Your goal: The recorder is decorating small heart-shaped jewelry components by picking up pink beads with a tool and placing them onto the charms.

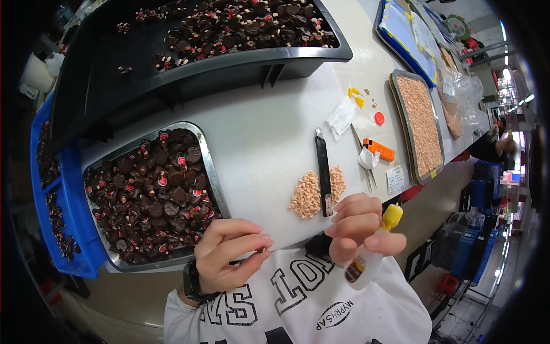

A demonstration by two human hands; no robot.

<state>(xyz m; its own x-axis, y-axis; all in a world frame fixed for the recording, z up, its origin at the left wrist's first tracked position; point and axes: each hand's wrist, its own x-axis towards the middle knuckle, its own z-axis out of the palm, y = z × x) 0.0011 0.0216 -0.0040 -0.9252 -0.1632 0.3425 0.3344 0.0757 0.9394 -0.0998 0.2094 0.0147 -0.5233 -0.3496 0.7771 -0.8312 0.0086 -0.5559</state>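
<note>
My left hand, with a dark watch at its wrist, is closed in a pinch near the table's front edge. A tiny dark piece shows at its fingertips, too small to name. My right hand is wrapped around a small white glue bottle with a yellow cap, tilted toward the upper right. Just beyond the hands lies a black utility knife, between a larger heap of small beige pieces and a smaller one.
A metal tray of dark brown round pieces sits left. Behind it stands a large black bin; a blue bin is far left. Rightward lie tweezers, an orange box, a red cap and a beige-filled tray.
</note>
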